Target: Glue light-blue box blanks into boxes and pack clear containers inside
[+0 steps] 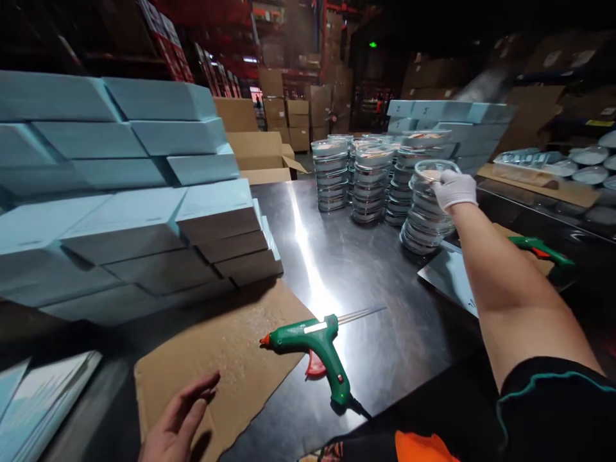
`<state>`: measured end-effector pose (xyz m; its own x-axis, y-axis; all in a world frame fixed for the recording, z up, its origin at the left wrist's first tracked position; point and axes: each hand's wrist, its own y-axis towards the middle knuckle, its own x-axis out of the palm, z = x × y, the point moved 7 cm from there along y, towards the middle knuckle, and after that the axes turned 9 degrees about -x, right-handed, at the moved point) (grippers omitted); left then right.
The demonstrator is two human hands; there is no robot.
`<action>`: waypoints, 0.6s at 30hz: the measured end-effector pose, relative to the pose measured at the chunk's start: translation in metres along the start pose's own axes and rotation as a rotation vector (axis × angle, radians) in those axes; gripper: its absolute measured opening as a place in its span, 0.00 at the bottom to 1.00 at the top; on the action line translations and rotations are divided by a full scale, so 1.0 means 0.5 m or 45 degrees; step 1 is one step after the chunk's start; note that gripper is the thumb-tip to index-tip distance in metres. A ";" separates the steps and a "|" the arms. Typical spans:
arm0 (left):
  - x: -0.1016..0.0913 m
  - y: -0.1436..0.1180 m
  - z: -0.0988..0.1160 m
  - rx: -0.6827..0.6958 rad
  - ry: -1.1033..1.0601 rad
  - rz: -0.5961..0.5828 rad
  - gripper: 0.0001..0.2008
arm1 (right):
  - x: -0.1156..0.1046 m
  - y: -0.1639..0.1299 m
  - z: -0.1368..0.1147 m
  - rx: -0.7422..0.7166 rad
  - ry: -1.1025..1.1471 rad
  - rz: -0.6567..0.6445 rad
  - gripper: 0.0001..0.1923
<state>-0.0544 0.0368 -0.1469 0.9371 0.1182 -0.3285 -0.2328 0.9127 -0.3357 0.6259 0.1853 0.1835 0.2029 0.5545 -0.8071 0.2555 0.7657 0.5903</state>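
Note:
My right hand (456, 190), in a white glove, reaches to the top of a stack of clear round containers. Its fingers are closed on the rim of the topmost clear container (428, 168), which appears tilted above the others in the stack (423, 221). Bare and holding nothing, my left hand (180, 417) hovers low over a cardboard sheet (192, 366), thumb and fingers apart. A green hot glue gun (308, 333) with a red trigger lies between the hands. Its orange nozzle points left over the cardboard, and a glue stick (360, 314) sticks out behind.
Pale blue boxes (120, 224) are piled high on the left. More container stacks (370, 186) stand at the back of the metal table (375, 276). Under my right arm lie a flat pale blue sheet (450, 279) and another green glue gun (543, 249). An open carton (260, 154) stands behind.

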 end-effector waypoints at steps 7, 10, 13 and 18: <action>0.006 0.018 0.001 0.092 -0.054 -0.020 0.33 | 0.022 -0.082 -0.190 -0.236 0.046 -0.121 0.12; 0.014 0.014 0.016 0.162 -0.047 -0.065 0.36 | 0.014 -0.101 -0.266 -0.294 0.072 -0.098 0.14; 0.017 0.011 0.026 0.185 -0.065 -0.101 0.35 | -0.024 -0.102 -0.282 -0.293 0.072 -0.043 0.14; 0.017 0.015 0.040 0.277 -0.075 -0.119 0.37 | -0.100 -0.128 -0.255 -0.270 0.063 0.074 0.18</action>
<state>-0.0428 0.0525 -0.1345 0.9670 0.0458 -0.2505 -0.0885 0.9828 -0.1621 0.4792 0.1503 0.1843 0.1631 0.6108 -0.7748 0.0389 0.7807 0.6237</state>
